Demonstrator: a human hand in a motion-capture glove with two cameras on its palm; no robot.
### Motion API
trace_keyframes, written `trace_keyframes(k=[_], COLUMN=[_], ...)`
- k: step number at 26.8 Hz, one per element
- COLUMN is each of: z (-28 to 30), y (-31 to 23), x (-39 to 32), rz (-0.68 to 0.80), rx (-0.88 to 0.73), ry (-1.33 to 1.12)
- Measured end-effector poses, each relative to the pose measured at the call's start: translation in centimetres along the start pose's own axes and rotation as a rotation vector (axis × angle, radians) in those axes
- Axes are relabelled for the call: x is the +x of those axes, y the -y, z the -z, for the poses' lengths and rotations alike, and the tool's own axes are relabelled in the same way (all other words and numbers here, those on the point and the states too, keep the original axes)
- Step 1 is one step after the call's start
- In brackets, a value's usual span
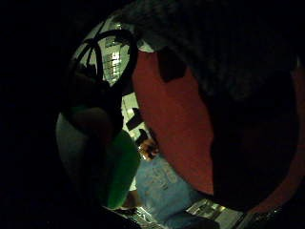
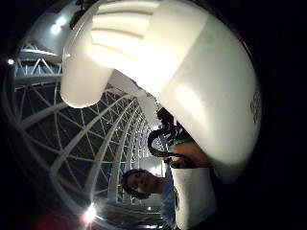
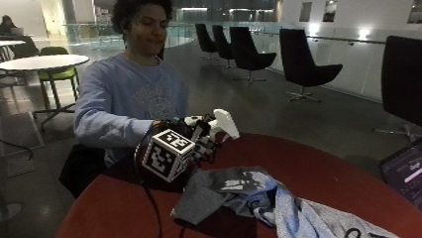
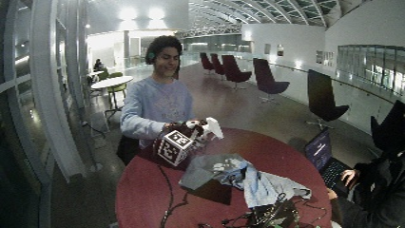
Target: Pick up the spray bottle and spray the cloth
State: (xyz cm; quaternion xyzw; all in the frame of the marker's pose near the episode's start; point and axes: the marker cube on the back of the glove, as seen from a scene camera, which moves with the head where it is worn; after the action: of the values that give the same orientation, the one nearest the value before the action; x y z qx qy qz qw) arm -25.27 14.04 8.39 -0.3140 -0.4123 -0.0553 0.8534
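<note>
Clearly grip curled round spray bottle

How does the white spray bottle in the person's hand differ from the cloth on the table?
The spray bottle is white, hard-looking plastic; the cloth is grey-blue and crumpled. The bottle is held up above the red table in the gloved right hand; the cloth lies spread on it. Both sit in front of the person.
</note>
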Motion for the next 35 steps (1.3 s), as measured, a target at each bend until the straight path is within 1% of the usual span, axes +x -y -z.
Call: trace_keyframes(k=[4, 8, 12, 16, 20, 24, 32, 35], z=[-2.4, -6.9, -12.7, -17.9, -21.8, -24.1, -25.1, -25.3], y=[0.4, 1.6, 4.5, 7.8, 10.6, 11.5, 13.2, 13.2], x=[-1.6, -3.3, -5.1, -5.6, -4.7, -3.6, -2.0, -1.4], rz=[0.176, 0.36, 0.519, 0.615, 0.681, 0.704, 0.726, 0.72], rx=[-0.008, -0.077, -0.067, -0.059, -0.047, -0.086, -0.039, -0.051], ry=[-0.009, -0.053, -0.022, -0.007, -0.044, -0.074, -0.12, -0.143])
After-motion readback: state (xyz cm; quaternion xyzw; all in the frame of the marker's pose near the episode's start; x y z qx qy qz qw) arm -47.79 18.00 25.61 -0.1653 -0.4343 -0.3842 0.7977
